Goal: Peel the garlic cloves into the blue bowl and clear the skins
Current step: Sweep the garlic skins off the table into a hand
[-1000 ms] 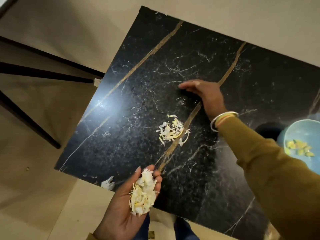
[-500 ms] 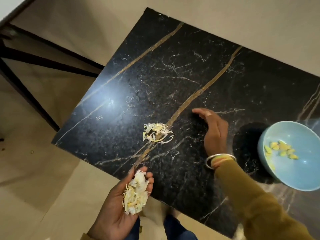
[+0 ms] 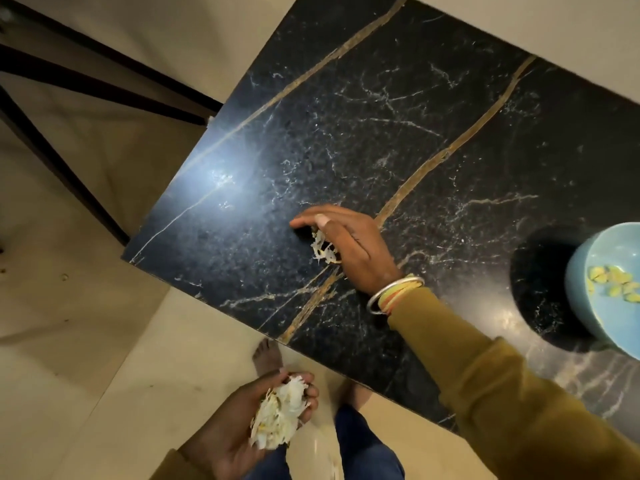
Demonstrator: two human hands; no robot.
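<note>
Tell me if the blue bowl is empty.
Not empty: the bowl holds several peeled cloves inside; its right part is out of frame.
</note>
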